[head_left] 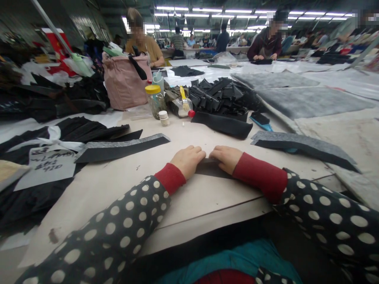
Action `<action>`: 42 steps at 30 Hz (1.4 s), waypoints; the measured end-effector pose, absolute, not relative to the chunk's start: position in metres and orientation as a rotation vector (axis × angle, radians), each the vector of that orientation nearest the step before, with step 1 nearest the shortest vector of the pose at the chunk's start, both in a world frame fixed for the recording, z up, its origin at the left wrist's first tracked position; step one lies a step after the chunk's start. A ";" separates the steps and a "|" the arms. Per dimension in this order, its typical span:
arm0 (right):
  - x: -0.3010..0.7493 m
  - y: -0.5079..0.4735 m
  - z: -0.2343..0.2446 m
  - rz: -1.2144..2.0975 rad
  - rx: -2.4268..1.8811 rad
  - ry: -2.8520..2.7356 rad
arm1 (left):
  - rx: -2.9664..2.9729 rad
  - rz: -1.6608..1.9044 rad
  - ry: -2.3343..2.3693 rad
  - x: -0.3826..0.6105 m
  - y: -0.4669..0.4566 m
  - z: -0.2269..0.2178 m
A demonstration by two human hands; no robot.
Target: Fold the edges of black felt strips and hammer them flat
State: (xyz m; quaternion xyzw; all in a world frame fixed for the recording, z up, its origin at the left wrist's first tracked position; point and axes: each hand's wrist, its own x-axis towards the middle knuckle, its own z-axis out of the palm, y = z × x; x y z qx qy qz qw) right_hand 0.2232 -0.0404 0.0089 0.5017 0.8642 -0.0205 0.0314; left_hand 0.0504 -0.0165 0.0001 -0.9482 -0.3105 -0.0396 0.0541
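Both hands are at the middle of the pale work board, close together with fingers curled down. My left hand (pixel 188 161) is closed on the left end of a small dark fabric piece (pixel 211 169). On its other end, my right hand (pixel 227 158) is closed as well. The piece lies on the board, partly hidden under the hands; the fingertips are not clearly seen. To the left lies a black strip with a grey backing (pixel 127 148), and a similar strip (pixel 304 148) lies to the right. Beyond the hands rests a black fabric panel (pixel 223 125).
At the back are a heap of black pieces (pixel 219 94), a yellow-lidded jar (pixel 156 103), a small white bottle (pixel 164 118) and a yellow-handled brush (pixel 184 99). Tied black fabric with a written tag (pixel 49 167) is left; a pink bag (pixel 126 83) stands behind. Other people work farther off.
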 end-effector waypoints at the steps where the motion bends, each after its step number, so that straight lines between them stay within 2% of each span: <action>1: 0.222 -0.042 0.008 -0.020 1.542 2.651 | -2.883 -0.116 -0.932 0.050 -0.016 0.000; 6: 0.216 -0.051 0.002 0.230 1.472 2.634 | -2.893 -0.090 -0.818 0.048 -0.016 0.000; 10: 0.213 -0.052 0.000 0.304 1.322 2.677 | -2.906 -0.021 -0.701 0.045 -0.020 0.003; 15: 0.210 -0.057 0.000 0.274 1.340 2.647 | -2.950 0.069 -0.741 0.041 -0.029 0.006; 22: 0.206 -0.073 -0.007 0.249 1.552 2.598 | -3.001 -0.001 -0.890 0.042 -0.038 0.009; 42: 0.265 -0.088 -0.004 0.207 1.585 2.642 | -2.984 -0.100 -0.987 0.048 -0.044 0.007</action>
